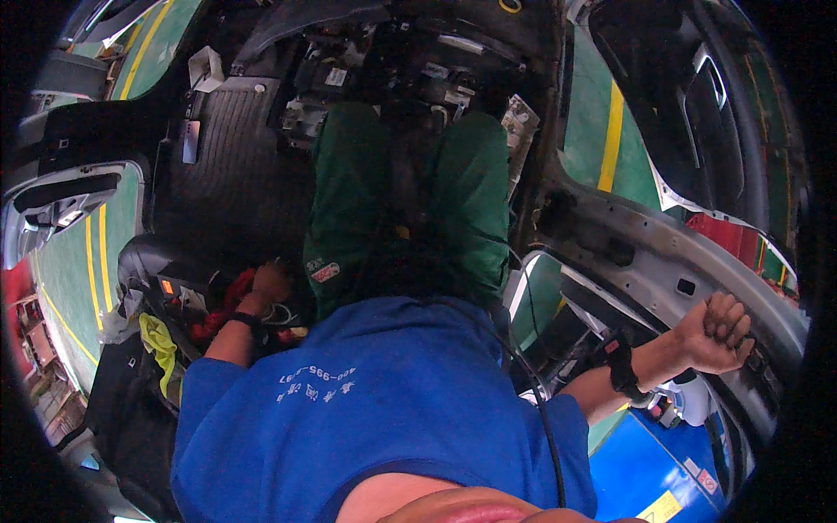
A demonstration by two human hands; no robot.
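Note:
My left hand point(270, 283) is low among loose items beside my left thigh, right by a bundle of red material point(228, 305) and a pale cable point(281, 314). Shadow hides its fingers, so I cannot tell whether it grips anything. Out to the right, my right hand point(717, 333) is closed, its fingers curled and darkened with dirt. It is against or just above the bare metal door frame point(645, 253). What lies inside those fingers, if anything, is hidden.
I sit in a stripped car interior with exposed parts point(436, 83) ahead of my knees. A ribbed black floor point(228, 148) carries a phone-like slab point(190, 141) and a white box point(206, 70). A black cable point(545, 410) crosses my right side. A yellow-green cloth point(158, 344) hangs at left.

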